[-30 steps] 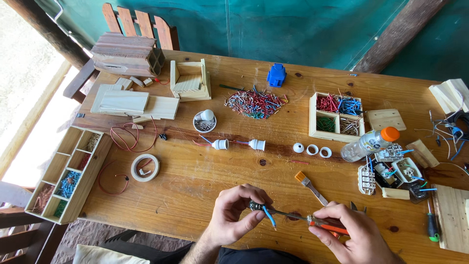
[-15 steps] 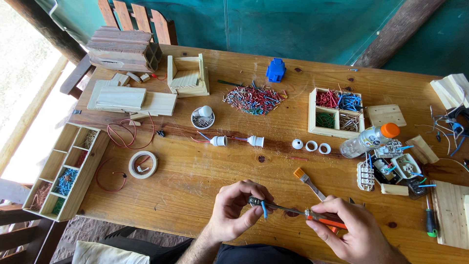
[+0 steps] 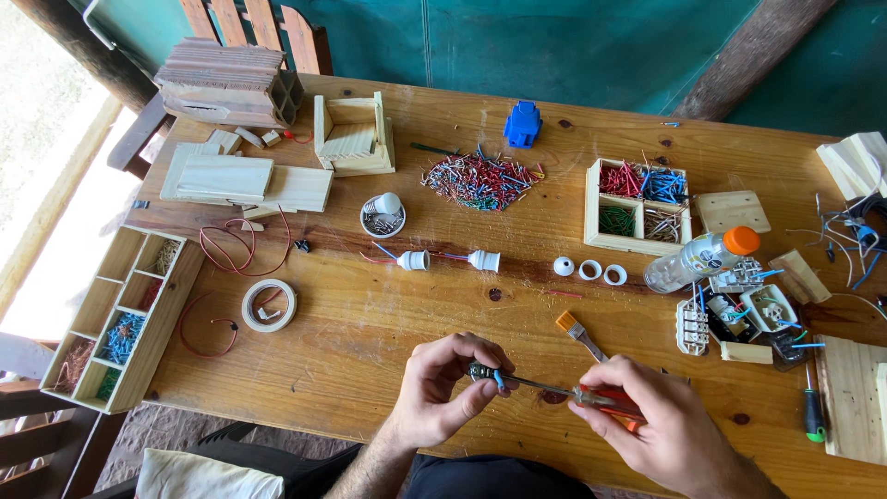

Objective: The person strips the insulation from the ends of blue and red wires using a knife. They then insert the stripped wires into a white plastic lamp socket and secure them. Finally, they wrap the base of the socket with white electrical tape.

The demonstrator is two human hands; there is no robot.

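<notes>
Wooden table [image 3: 388, 323] under you, and near its front edge your left hand [image 3: 442, 388] pinches a small dark terminal piece [image 3: 482, 372] between thumb and fingertips, a short blue wire [image 3: 499, 380] sticking out of it. Your right hand [image 3: 651, 420] is clenched around the orange handle of a screwdriver [image 3: 564, 391], whose thin shaft runs left until its tip meets the piece. You look to be at the fastening step, working the screw that clamps the wire. The next move calls for a steady pinch and the blade kept square in the slot, since the piece is held in the air just above the table, not resting on it. A small brush [image 3: 577, 333] lies just beyond your hands, and the pile of wire offcuts [image 3: 480, 177] sits well apart.
</notes>
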